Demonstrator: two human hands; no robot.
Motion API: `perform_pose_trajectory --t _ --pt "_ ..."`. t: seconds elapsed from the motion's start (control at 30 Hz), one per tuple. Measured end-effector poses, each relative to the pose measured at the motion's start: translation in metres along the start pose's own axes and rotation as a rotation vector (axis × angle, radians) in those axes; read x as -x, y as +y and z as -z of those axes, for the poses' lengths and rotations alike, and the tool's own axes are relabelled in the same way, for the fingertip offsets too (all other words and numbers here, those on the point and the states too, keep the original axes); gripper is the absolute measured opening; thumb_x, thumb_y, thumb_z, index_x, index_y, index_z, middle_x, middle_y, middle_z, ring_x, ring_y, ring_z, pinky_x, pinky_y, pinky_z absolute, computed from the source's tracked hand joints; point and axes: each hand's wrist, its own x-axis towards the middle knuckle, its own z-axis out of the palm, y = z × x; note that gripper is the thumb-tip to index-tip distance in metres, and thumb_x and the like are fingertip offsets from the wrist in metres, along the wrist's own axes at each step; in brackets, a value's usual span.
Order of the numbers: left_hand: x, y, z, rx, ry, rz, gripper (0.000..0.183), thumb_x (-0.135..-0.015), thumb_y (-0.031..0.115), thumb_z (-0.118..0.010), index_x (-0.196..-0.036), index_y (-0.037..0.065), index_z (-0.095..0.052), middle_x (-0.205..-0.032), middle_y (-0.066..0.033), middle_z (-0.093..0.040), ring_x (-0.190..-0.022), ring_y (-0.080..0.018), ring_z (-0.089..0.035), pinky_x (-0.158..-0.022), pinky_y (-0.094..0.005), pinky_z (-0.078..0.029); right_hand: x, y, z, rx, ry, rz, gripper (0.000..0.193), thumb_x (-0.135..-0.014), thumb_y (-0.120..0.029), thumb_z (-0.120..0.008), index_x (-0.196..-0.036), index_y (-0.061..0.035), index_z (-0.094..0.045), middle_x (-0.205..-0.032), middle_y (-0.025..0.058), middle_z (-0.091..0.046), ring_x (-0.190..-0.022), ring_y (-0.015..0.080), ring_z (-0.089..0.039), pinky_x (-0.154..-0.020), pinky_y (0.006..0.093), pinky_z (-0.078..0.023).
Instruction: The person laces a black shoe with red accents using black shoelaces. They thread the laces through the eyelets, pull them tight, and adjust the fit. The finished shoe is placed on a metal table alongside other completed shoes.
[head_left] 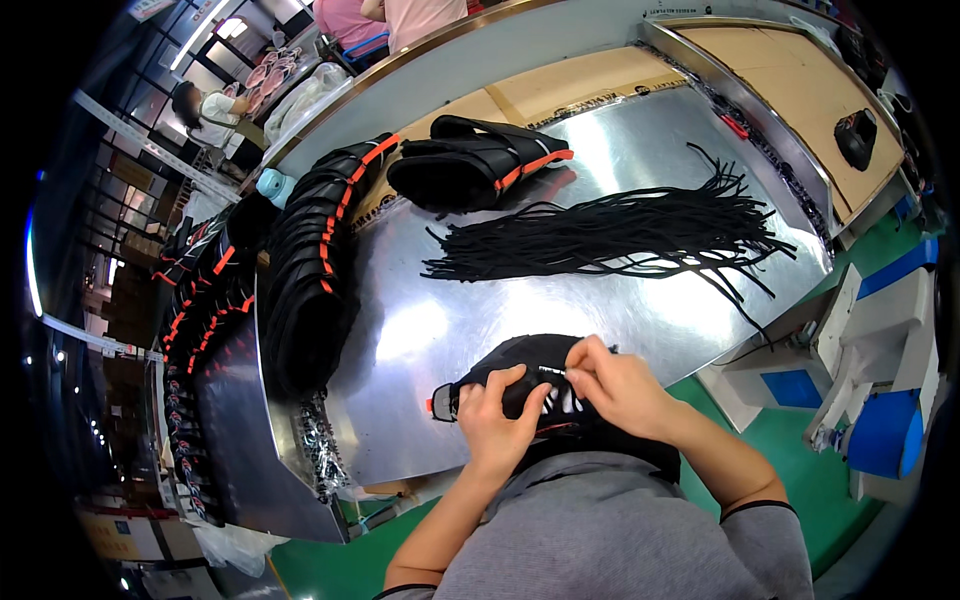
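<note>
A black shoe upper [535,352] with white loops along its opening and an orange tab at its left end lies at the table's front edge, against my body. My left hand [492,420] grips its left part, thumb and forefinger curled over the black material near the loops. At the right side of those loops, my right hand [620,390] is closed in a pinch; what sits between its fingertips is too small and covered to make out. Beyond both hands lies a loose bundle of black shoelaces [610,235] on the metal table [400,430].
A curved row of nested black uppers [315,240] with orange tabs stands at the left. Another few uppers [455,170] lie at the back. More rows [205,310] rest on a lower surface. A cardboard-lined tray [770,70] holds a black piece [855,138] at the right.
</note>
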Motion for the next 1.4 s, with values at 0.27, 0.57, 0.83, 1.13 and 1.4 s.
perform_pose_trajectory --t 0.27,0.57,0.83,1.13,1.4 --pt "0.0 0.001 0.001 0.016 -0.021 0.017 0.034 -0.071 0.017 -0.085 -0.099 0.007 -0.068 -0.091 -0.0076 -0.07 -0.077 -0.026 -0.057 -0.072 -0.0358 -0.047 0.0 -0.006 0.004 0.262 -0.022 0.113 0.019 -0.093 -0.019 -0.063 -0.098 -0.0033 -0.053 -0.08 0.0109 -0.07 -0.07 0.0294 -0.069 -0.059 0.0386 -0.05" --pt "-0.001 -0.002 -0.002 0.013 0.019 -0.059 0.034 -0.071 0.019 -0.084 -0.099 0.007 -0.068 -0.081 -0.0083 -0.066 -0.072 -0.0274 -0.055 -0.067 -0.0373 -0.045 -0.004 -0.007 0.007 0.306 -0.078 0.101 0.019 -0.094 -0.02 -0.061 -0.1 -0.0035 -0.053 -0.078 0.0103 -0.07 -0.07 0.0303 -0.069 -0.06 0.0388 -0.051" --pt "-0.002 0.0 0.001 0.15 -0.125 -0.152 0.034 -0.074 0.007 -0.07 -0.107 0.005 -0.063 -0.085 -0.012 -0.065 -0.071 -0.0307 -0.057 -0.069 -0.0398 -0.044 -0.025 -0.013 -0.033 0.61 -0.071 0.262 0.033 -0.08 -0.01 -0.063 -0.1 0.0073 -0.043 -0.072 0.0189 -0.065 -0.062 0.033 -0.068 -0.049 0.0376 -0.051" --pt "-0.027 -0.008 0.006 0.858 -0.319 0.5 0.037 -0.087 -0.006 -0.056 -0.124 0.0 -0.054 -0.104 -0.0096 -0.066 -0.087 -0.0102 -0.061 -0.074 -0.0237 -0.049 -0.021 -0.011 0.054 0.485 -0.05 -0.093 0.016 -0.093 -0.022 -0.058 -0.097 -0.009 -0.067 -0.07 0.0076 -0.066 -0.066 0.0273 -0.067 -0.062 0.0369 -0.05" --pt "-0.032 -0.001 -0.028 0.531 -0.104 0.465 0.033 -0.085 0.001 -0.071 -0.115 0.002 -0.057 -0.095 -0.0084 -0.068 -0.083 -0.0102 -0.062 -0.073 -0.0232 -0.05 -0.027 0.053 -0.007 0.074 0.405 0.161 0.016 -0.095 -0.018 -0.057 -0.108 -0.0095 -0.062 -0.087 0.0122 -0.069 -0.074 0.0333 -0.068 -0.066 0.0418 -0.052"
